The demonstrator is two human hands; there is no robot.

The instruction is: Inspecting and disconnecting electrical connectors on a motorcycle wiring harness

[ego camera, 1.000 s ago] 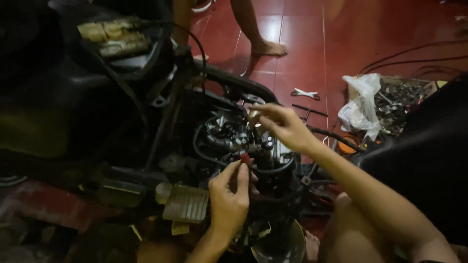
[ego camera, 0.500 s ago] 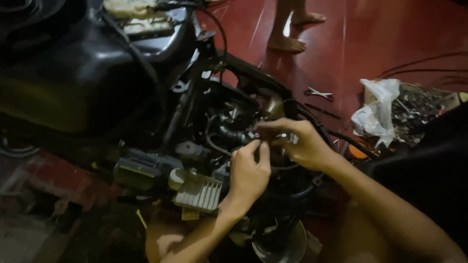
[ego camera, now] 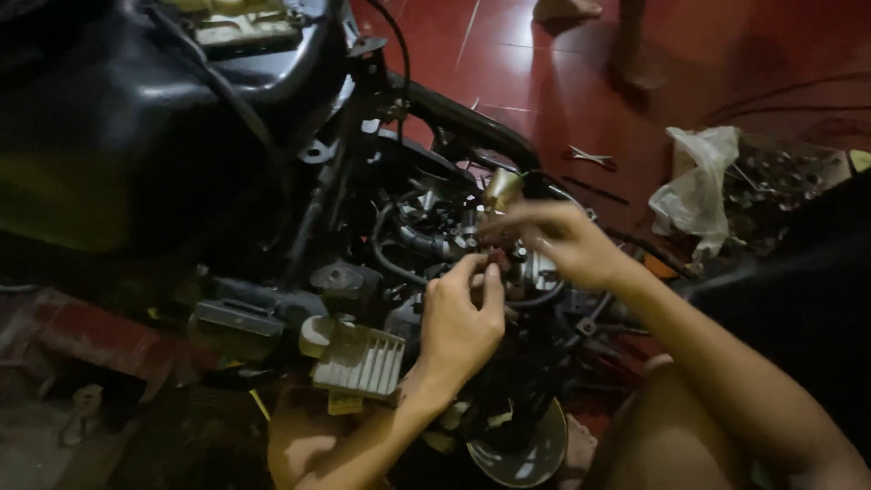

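At the centre of the frame, the left hand pinches a small dark red part between its fingers beside the motorcycle engine, while the right hand, blurred, fingers curled together, touches the same spot from the right.

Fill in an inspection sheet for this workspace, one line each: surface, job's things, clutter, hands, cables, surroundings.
Surface: glossy red tiled floor.
Job's things: motorcycle engine exposed under a black fuel tank; a finned grey part low on the frame.
Clutter: white plastic bag, a box of small metal parts, a wrench on the floor.
Hands: left hand pinches a small part at the engine; right hand is blurred, fingers at the same spot.
Cables: black hoses loop around the engine.
Surroundings: another person's bare feet at the top edge.
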